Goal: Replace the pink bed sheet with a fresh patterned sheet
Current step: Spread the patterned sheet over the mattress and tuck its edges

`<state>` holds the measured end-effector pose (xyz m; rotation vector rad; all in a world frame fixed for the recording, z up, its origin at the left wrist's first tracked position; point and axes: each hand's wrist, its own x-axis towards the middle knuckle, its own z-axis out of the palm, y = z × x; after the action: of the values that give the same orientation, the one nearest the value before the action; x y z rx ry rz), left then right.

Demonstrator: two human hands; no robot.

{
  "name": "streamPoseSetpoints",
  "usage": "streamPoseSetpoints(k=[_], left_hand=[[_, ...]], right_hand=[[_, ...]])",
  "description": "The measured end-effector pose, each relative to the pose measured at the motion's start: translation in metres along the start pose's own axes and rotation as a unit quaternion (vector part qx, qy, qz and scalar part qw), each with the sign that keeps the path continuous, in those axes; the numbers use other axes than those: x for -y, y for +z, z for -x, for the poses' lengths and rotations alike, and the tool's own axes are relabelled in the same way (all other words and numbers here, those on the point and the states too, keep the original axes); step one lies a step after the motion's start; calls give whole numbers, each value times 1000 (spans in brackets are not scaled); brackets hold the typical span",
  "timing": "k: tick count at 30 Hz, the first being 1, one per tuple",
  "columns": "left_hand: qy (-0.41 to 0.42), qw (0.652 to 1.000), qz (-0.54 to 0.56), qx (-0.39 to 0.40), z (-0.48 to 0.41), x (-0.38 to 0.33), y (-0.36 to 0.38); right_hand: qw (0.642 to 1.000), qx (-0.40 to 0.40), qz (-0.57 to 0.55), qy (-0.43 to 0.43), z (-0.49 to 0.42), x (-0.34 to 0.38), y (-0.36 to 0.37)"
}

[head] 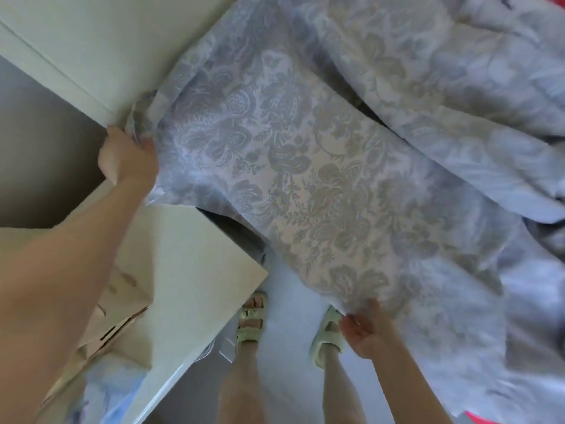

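Head view: both hands are clamped on the patterned sheet (305, 166), left hand (130, 156) gripping a bunched corner, right hand (368, 327) pinching the near edge.

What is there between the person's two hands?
In the head view, the patterned sheet stretches from the left hand to the right hand; both grip its edge.
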<state>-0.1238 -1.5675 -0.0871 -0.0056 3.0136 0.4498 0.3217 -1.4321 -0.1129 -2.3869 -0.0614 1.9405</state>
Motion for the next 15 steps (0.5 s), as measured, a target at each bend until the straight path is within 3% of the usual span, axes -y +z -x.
streamPoseSetpoints(k=[5, 10, 15], left_hand=[[43, 998, 47, 10, -6, 0, -4], [48, 994, 91, 33, -14, -2, -7], [67, 996, 46, 22, -23, 7, -4]], right_hand=[[990, -57, -120, 38, -4, -13, -7], [989, -90, -103, 49, 4, -12, -16], [982, -135, -81, -102, -4, -28, -35]])
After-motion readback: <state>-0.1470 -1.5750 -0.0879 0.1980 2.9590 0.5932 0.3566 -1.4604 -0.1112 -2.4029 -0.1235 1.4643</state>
